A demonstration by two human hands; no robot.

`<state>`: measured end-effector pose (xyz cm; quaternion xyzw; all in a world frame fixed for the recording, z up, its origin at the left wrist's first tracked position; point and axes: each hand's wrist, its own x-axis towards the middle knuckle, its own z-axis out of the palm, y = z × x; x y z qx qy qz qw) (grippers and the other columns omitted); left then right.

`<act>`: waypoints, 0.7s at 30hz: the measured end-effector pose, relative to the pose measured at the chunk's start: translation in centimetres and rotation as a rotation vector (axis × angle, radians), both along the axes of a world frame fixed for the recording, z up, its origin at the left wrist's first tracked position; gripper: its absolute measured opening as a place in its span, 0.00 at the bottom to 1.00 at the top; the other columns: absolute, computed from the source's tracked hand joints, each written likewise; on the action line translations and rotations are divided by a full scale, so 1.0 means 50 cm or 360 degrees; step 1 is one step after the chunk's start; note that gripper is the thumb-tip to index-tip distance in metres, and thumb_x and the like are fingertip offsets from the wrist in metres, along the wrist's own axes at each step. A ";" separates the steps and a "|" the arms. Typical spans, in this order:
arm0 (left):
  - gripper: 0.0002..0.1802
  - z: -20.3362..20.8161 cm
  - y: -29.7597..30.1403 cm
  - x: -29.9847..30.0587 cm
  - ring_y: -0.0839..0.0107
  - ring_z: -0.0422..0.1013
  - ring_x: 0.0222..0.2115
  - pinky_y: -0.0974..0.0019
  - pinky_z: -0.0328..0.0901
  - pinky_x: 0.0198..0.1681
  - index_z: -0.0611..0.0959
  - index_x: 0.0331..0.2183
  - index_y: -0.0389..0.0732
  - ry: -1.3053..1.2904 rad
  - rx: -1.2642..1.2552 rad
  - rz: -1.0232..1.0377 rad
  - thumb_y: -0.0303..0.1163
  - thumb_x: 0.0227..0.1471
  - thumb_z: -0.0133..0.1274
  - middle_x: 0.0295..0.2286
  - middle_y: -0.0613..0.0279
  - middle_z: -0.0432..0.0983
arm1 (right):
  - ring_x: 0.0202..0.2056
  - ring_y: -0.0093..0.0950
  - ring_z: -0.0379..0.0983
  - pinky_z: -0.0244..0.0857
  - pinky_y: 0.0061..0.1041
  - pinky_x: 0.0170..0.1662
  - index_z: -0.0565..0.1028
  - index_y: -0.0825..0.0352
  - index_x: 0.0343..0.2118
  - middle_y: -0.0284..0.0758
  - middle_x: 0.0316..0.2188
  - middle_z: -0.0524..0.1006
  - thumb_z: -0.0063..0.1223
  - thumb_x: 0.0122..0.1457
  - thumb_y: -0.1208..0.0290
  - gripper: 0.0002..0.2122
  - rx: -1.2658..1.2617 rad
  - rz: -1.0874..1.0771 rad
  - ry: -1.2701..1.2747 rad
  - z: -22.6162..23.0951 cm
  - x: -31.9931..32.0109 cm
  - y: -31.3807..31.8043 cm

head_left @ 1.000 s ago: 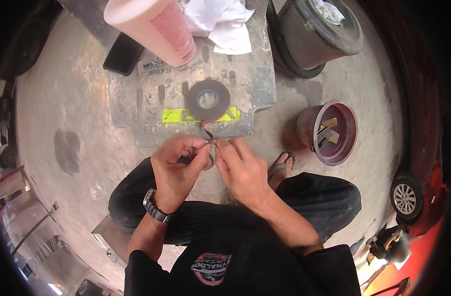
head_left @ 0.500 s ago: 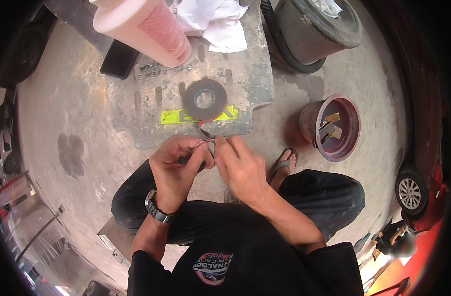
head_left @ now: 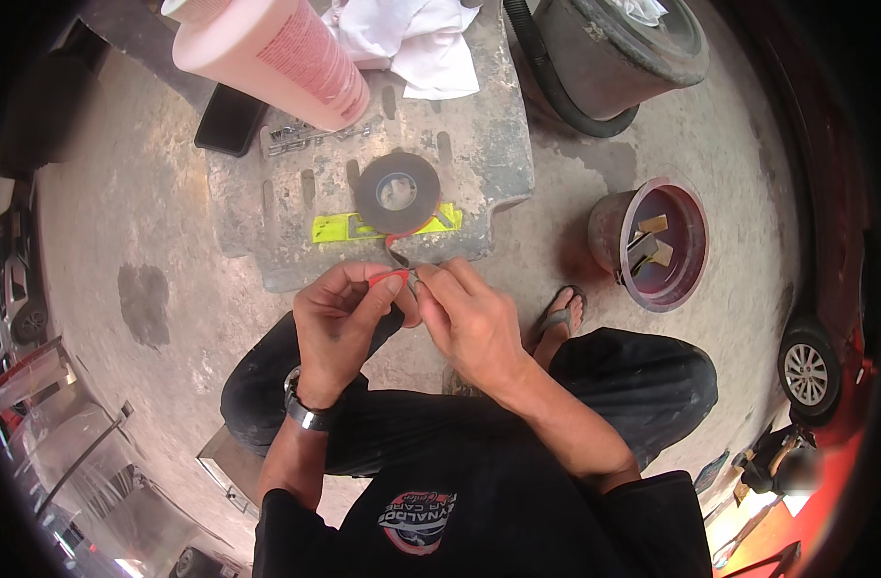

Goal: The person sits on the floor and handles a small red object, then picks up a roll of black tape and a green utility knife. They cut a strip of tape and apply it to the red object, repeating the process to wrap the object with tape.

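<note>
In front of my knees, my left hand [head_left: 342, 323] pinches a short strip of red-backed tape [head_left: 388, 277] between thumb and finger. My right hand [head_left: 474, 323] is closed against it, its thumb and fingertips pinching the strip's greyish end; the fingers hide part of this. Just beyond the fingertips, a roll of dark grey double-sided tape [head_left: 426, 197] lies flat on a fluorescent yellow strip [head_left: 332, 228]. A loose red and dark tail of tape [head_left: 395, 252] curls from the roll down to the fingertips; whether it joins the held strip I cannot tell.
The roll rests on a worn grey bench [head_left: 238, 217]. Farther back on it are a pink bottle [head_left: 286, 67], a black phone-like slab [head_left: 231, 120] and white cloths [head_left: 431, 58]. Right of it stand a tub of dark liquid [head_left: 604, 236] and a grey lidded bin [head_left: 599, 82] with a black hose.
The strip in my left fingers has turned and now shows its broad red face. My hands stay close together with only slight shifts, while the roll stays in place.
</note>
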<state>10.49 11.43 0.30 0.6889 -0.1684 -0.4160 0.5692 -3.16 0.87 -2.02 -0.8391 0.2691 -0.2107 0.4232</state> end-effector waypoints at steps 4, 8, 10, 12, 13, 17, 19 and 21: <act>0.07 -0.018 0.013 0.018 0.80 0.74 0.29 0.75 0.68 0.35 0.84 0.40 0.32 0.0172 -0.0073 0.0103 0.24 0.59 0.61 0.30 0.61 0.83 | 0.27 0.41 0.77 0.71 0.37 0.27 0.78 0.67 0.42 0.39 0.32 0.75 0.61 0.55 0.80 0.11 -0.0027 0.0068 0.0152 -0.013 -0.003 0.002; 0.10 0.002 0.018 0.027 0.76 0.76 0.31 0.72 0.72 0.38 0.83 0.41 0.33 0.0291 -0.0330 0.0181 0.24 0.58 0.63 0.35 0.58 0.83 | 0.27 0.39 0.77 0.70 0.36 0.29 0.77 0.67 0.41 0.41 0.32 0.77 0.59 0.58 0.79 0.09 0.0174 -0.0083 0.0065 -0.002 -0.004 0.018; 0.10 0.007 0.015 0.027 0.75 0.76 0.33 0.71 0.73 0.39 0.82 0.42 0.33 0.0292 -0.0523 0.0209 0.22 0.57 0.62 0.37 0.56 0.82 | 0.25 0.32 0.76 0.69 0.32 0.28 0.77 0.67 0.42 0.39 0.30 0.78 0.58 0.61 0.77 0.07 0.0274 -0.0230 -0.0054 -0.005 -0.002 0.017; 0.11 0.007 0.019 0.033 0.73 0.77 0.37 0.68 0.74 0.43 0.81 0.42 0.34 0.0329 -0.0719 0.0133 0.18 0.57 0.61 0.42 0.53 0.81 | 0.23 0.27 0.73 0.66 0.29 0.27 0.75 0.69 0.42 0.38 0.26 0.75 0.56 0.64 0.74 0.06 0.0645 -0.0311 -0.0109 0.012 -0.003 0.004; 0.11 0.011 0.020 0.032 0.72 0.77 0.37 0.68 0.74 0.43 0.81 0.42 0.34 0.0278 -0.0719 0.0109 0.17 0.56 0.60 0.43 0.53 0.80 | 0.22 0.24 0.71 0.64 0.27 0.26 0.74 0.70 0.42 0.38 0.24 0.74 0.55 0.66 0.73 0.07 0.0824 -0.0348 -0.0132 0.024 -0.006 -0.006; 0.12 0.036 0.003 0.013 0.71 0.78 0.37 0.66 0.76 0.43 0.81 0.42 0.34 0.0071 -0.0810 -0.0017 0.13 0.56 0.58 0.45 0.51 0.78 | 0.26 0.11 0.63 0.59 0.16 0.29 0.77 0.67 0.44 0.23 0.25 0.71 0.56 0.66 0.72 0.07 0.1285 -0.0401 -0.0122 0.070 -0.017 -0.043; 0.11 0.051 -0.009 0.001 0.72 0.78 0.37 0.67 0.76 0.41 0.81 0.42 0.34 0.0008 -0.0906 -0.0088 0.14 0.57 0.57 0.45 0.51 0.78 | 0.27 0.11 0.63 0.60 0.16 0.30 0.78 0.68 0.45 0.22 0.26 0.73 0.59 0.66 0.72 0.08 0.1439 -0.0278 -0.0254 0.113 -0.031 -0.059; 0.11 0.069 -0.021 -0.015 0.73 0.78 0.35 0.69 0.76 0.40 0.81 0.42 0.34 0.0051 -0.0953 -0.0134 0.14 0.57 0.57 0.43 0.51 0.79 | 0.29 0.11 0.65 0.62 0.16 0.32 0.78 0.69 0.45 0.22 0.27 0.75 0.60 0.65 0.72 0.09 0.1385 -0.0134 -0.0373 0.139 -0.047 -0.066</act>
